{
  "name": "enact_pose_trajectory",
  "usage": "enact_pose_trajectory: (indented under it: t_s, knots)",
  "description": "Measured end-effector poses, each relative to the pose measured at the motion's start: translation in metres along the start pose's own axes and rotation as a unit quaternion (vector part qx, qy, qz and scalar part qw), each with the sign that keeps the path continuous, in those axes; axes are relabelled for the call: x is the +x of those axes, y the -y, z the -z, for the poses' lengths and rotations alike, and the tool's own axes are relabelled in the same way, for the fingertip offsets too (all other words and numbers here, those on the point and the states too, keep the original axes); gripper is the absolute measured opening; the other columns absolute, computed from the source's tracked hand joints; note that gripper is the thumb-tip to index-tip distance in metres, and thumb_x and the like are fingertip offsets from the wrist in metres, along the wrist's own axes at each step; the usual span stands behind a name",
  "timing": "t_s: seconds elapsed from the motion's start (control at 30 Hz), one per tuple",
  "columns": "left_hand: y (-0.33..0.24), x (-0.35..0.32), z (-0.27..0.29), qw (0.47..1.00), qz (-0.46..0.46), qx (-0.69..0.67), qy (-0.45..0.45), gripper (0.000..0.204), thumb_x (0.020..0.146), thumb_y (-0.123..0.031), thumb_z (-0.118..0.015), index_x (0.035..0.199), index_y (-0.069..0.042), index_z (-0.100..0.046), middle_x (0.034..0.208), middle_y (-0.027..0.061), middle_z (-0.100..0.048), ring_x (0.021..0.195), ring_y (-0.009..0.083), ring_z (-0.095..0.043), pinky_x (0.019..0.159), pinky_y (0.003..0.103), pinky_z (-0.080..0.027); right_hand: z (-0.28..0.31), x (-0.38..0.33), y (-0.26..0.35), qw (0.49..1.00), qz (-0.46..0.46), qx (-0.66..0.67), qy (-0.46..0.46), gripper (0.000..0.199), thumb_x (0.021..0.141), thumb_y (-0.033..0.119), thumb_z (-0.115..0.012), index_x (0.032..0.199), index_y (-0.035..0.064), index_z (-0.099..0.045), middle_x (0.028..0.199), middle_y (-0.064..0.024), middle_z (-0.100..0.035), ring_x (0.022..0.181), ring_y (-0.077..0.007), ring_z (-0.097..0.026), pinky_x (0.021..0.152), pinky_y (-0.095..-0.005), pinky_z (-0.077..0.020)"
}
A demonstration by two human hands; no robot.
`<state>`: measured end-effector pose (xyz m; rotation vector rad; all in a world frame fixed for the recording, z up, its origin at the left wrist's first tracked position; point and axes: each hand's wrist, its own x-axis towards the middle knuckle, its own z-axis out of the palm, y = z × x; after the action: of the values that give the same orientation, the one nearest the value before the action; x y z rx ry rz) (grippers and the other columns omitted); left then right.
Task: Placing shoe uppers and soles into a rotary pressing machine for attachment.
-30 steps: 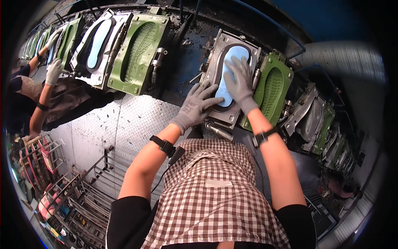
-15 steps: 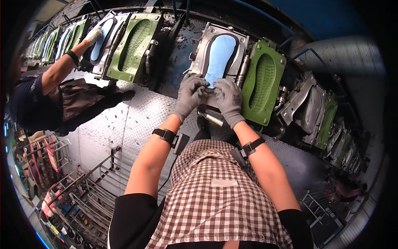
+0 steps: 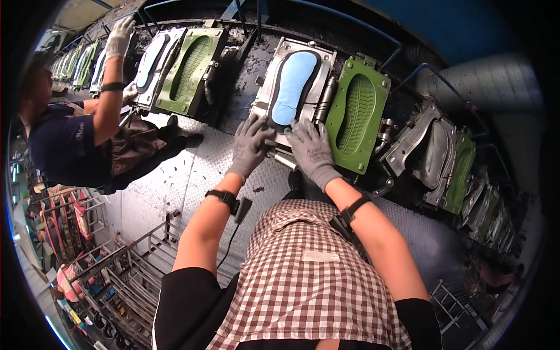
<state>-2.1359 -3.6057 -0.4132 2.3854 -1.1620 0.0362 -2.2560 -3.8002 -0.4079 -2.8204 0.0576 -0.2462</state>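
A light blue shoe insole piece (image 3: pixel 296 81) with a black rim lies on the silver metal plate (image 3: pixel 279 61) of a shoe-sole mould in front of me. At its near end sits my gloved left hand (image 3: pixel 251 149), fingers apart and nothing held, beside the plate's lower left edge. My gloved right hand (image 3: pixel 313 150) rests with spread fingers over the lower right edge of the plate, near the insole's heel. Hinged to the right of that plate is the green mould half (image 3: pixel 356 114) with a ribbed, sole-shaped hollow.
More open moulds run along the bench on both sides, including a green half (image 3: pixel 189 70) and a metal one (image 3: pixel 434 151). At left a co-worker (image 3: pixel 70 131) stands with one gloved hand raised. Metal racks (image 3: pixel 128 274) stand on the floor behind at lower left.
Both my hands have drawn back from the insole's near end and spread their fingers. The co-worker's gloved hand has lifted off the blue insole at left.
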Motion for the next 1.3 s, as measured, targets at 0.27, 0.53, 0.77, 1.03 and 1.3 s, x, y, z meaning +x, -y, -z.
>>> enact_pose_trajectory:
  t_s: [0.27,0.53,0.77,1.03,1.3]
  knots:
    - [-0.087,-0.048,0.002,0.979,0.151,-0.055,-0.128,0.043,0.080,0.011,-0.053,0.115,-0.009,-0.070,0.126,0.0106,-0.066,0.130,0.0346,-0.052,0.112,0.047,-0.036,0.075,-0.125,-0.077,0.976,-0.007,0.210,-0.052,0.028,0.089,0.016,-0.065,0.117,0.0130,-0.071,0.124,-0.0058,-0.067,0.122,-0.0289,-0.058,0.108,-0.0474,-0.0414]
    - [-0.282,0.032,-0.022,0.970,-0.063,-0.167,0.167,0.051,0.086,-0.014,-0.066,0.136,-0.011,-0.056,0.127,0.0169,-0.063,0.120,0.0378,-0.057,0.103,0.044,-0.045,0.129,-0.274,-0.188,0.857,-0.312,0.309,-0.271,0.028,0.099,-0.001,-0.052,0.124,-0.0043,-0.064,0.124,-0.0151,-0.066,0.117,-0.0231,-0.063,0.102,-0.0331,-0.0483]
    - [-0.323,0.036,-0.128,0.933,-0.038,-0.008,0.358,0.038,0.083,-0.008,-0.057,0.121,-0.009,-0.058,0.106,0.0193,-0.066,0.104,0.0377,-0.064,0.090,0.045,-0.051,0.153,-0.418,-0.229,0.817,-0.390,0.326,-0.271,0.029,0.102,0.004,-0.052,0.129,-0.0046,-0.060,0.127,-0.0155,-0.065,0.117,-0.0221,-0.062,0.104,-0.0327,-0.0466]
    - [-0.433,0.051,-0.202,0.909,-0.199,-0.052,0.362,0.036,0.083,-0.006,-0.060,0.118,-0.012,-0.065,0.102,0.0173,-0.068,0.099,0.0363,-0.067,0.087,0.045,-0.053,0.158,-0.530,-0.295,0.767,-0.445,0.344,-0.308,0.029,0.103,0.002,-0.052,0.129,-0.0032,-0.061,0.127,-0.0147,-0.065,0.115,-0.0211,-0.063,0.102,-0.0319,-0.0471]
    - [-0.502,0.001,-0.213,0.928,-0.025,-0.076,0.365,0.048,0.091,-0.022,-0.063,0.138,-0.013,-0.054,0.115,0.0184,-0.069,0.104,0.0367,-0.067,0.089,0.044,-0.053,0.169,-0.562,-0.359,0.806,-0.379,0.373,-0.261,0.031,0.104,0.005,-0.050,0.131,-0.0052,-0.060,0.131,-0.0162,-0.064,0.116,-0.0225,-0.064,0.102,-0.0333,-0.0494]
